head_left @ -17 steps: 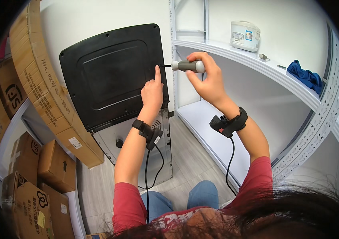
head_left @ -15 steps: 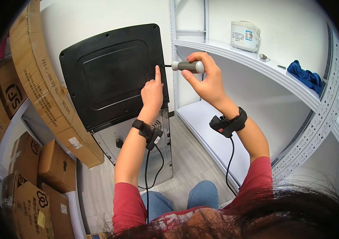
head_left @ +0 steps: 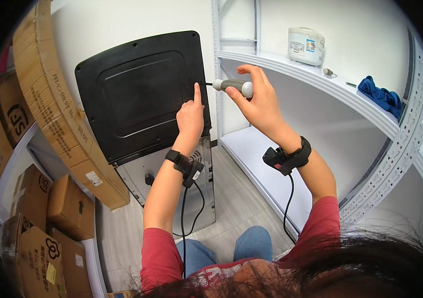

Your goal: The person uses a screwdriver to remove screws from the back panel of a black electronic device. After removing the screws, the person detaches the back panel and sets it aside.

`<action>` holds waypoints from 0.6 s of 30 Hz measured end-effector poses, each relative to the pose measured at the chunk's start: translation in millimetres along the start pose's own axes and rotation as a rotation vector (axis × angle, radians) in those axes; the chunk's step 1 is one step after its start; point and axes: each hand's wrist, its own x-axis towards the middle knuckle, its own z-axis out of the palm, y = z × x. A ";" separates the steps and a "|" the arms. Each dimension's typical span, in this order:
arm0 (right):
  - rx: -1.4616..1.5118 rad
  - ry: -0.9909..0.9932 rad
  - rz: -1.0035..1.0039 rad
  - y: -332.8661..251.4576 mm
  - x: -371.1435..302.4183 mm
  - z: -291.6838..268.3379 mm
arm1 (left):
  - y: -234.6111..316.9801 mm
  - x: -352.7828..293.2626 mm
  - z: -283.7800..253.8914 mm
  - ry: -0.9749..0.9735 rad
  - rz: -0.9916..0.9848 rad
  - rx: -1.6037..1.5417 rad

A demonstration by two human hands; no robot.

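Observation:
My right hand (head_left: 259, 102) is around the grey-and-white handle of a screwdriver (head_left: 232, 86), thumb against it and the index finger lifted off. The screwdriver lies nearly level, its dark shaft reaching the right edge of a black plastic panel (head_left: 144, 92). My left hand (head_left: 190, 116) points upward with its index finger outstretched, the fingertip beside the shaft's end; its other fingers are curled, with nothing seen in them. This panel tops a grey metal appliance body (head_left: 171, 181). Screw holes dot the panel's rim; the screwdriver tip itself is hidden.
Cardboard boxes (head_left: 71, 206) fill a shelf at the left, beside a tall upright carton (head_left: 57, 99). On the right, a white metal shelf (head_left: 251, 57) holds a rice cooker (head_left: 305, 47) and a blue cloth (head_left: 380, 96). Black cables (head_left: 289, 208) hang from both wrist devices.
My right hand has shifted slightly, its fingers loosening and the screwdriver's handle end dipping a little. My left hand stays almost in place at the panel.

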 end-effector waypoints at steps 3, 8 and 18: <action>0.042 -0.095 -0.001 2.7 1.1 -3.1 | -2.9 -0.3 1.4 0.025 0.014 0.003; 0.238 0.063 0.032 18.4 1.4 5.1 | -0.3 0.2 2.2 0.036 0.024 -0.001; 0.111 -0.002 -0.012 2.2 0.4 6.2 | -2.6 -0.5 1.7 0.038 0.022 -0.010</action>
